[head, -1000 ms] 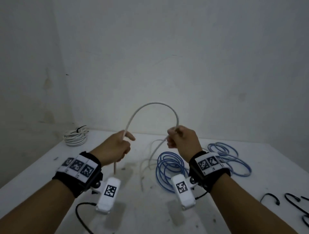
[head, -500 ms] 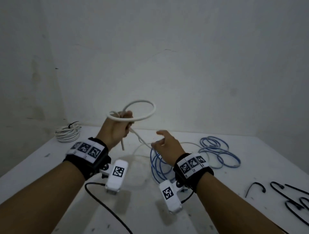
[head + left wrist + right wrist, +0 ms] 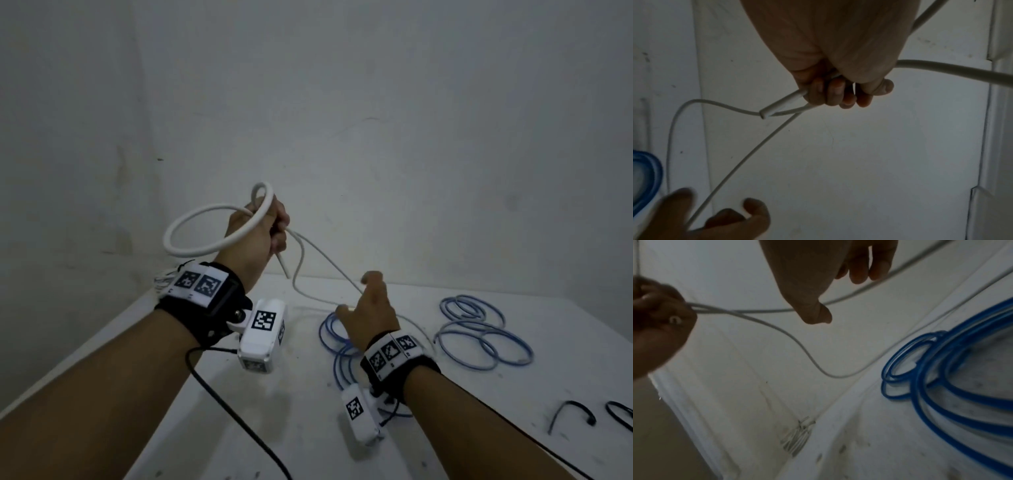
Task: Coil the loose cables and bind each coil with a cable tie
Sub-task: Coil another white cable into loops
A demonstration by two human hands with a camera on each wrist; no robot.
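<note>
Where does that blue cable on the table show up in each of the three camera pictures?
Head view: blue cable lies on the table, partly behind the right hand.
Left wrist view: blue cable at the left edge, low.
Right wrist view: blue cable fills the right side.
Shared landmark: the white cable held by the left hand.

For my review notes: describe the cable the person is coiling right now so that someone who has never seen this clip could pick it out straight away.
Start at the white table against the wall and look above its far left part, where the raised left hand grips a looped white cable. Its slack runs down past the open right hand onto the table. The blue cables lie flat on the table, and the other white coil is already bundled.
</note>
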